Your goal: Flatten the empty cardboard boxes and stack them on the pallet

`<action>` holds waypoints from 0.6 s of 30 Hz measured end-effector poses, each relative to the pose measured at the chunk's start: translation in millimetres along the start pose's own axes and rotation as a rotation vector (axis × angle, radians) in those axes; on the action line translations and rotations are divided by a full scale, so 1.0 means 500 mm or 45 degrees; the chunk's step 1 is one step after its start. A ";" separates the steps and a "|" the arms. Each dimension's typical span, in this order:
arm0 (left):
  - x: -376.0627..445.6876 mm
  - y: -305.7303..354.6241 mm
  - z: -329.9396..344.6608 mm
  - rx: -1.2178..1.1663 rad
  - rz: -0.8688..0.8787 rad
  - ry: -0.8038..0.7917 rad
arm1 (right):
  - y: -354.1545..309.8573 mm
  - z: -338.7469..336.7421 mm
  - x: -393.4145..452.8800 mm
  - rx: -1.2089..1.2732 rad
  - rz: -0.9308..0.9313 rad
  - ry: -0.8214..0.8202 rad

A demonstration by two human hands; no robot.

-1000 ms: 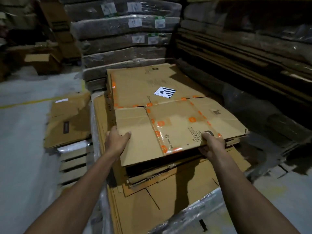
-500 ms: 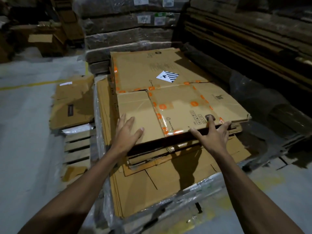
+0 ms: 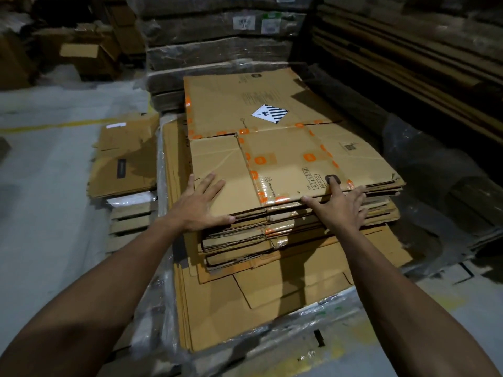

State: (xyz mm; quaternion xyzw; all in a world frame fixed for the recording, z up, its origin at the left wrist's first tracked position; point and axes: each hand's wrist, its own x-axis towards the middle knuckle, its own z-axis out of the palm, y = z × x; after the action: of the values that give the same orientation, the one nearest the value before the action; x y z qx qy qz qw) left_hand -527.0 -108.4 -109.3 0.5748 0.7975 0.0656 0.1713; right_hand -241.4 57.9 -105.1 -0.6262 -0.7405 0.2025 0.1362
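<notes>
A flattened brown cardboard box (image 3: 285,159) with orange tape and a black-and-white diamond label lies on top of a stack of flattened boxes (image 3: 245,240). The stack rests on larger cardboard sheets (image 3: 245,308) wrapped in clear plastic. My left hand (image 3: 200,204) lies flat with spread fingers on the top box's near left corner. At the near right edge, my right hand (image 3: 339,204) presses on the top box with straight spread fingers. Neither hand grips anything.
A second low pile of flattened cardboard (image 3: 125,159) sits on a wooden pallet (image 3: 130,216) to the left. Tall plastic-wrapped cardboard bundles (image 3: 217,42) stand behind the stack. Long dark wrapped bundles (image 3: 435,172) run along the right. Grey floor with a yellow line (image 3: 54,126) lies left.
Both hands let go of the top box's near edge and opened flat onto it. The top box has sunk down onto the stack.
</notes>
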 end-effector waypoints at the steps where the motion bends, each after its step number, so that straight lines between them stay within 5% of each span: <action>1: 0.000 -0.001 -0.001 0.013 -0.010 -0.010 | -0.003 0.001 0.002 0.003 0.006 -0.007; 9: -0.012 0.036 -0.023 0.235 -0.005 0.092 | -0.001 0.006 -0.015 0.231 0.014 -0.043; 13: -0.036 0.105 -0.003 0.186 0.305 0.304 | 0.044 0.030 -0.083 0.435 0.093 0.024; 18: -0.054 0.201 0.073 0.078 0.686 0.202 | 0.114 0.048 -0.201 0.461 0.307 0.040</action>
State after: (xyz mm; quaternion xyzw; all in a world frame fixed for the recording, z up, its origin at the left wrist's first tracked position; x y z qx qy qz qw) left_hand -416.6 -104.0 -107.9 0.7641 0.6284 0.1294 0.0672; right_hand -184.6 -36.6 -147.9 -0.6786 -0.6098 0.3370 0.2327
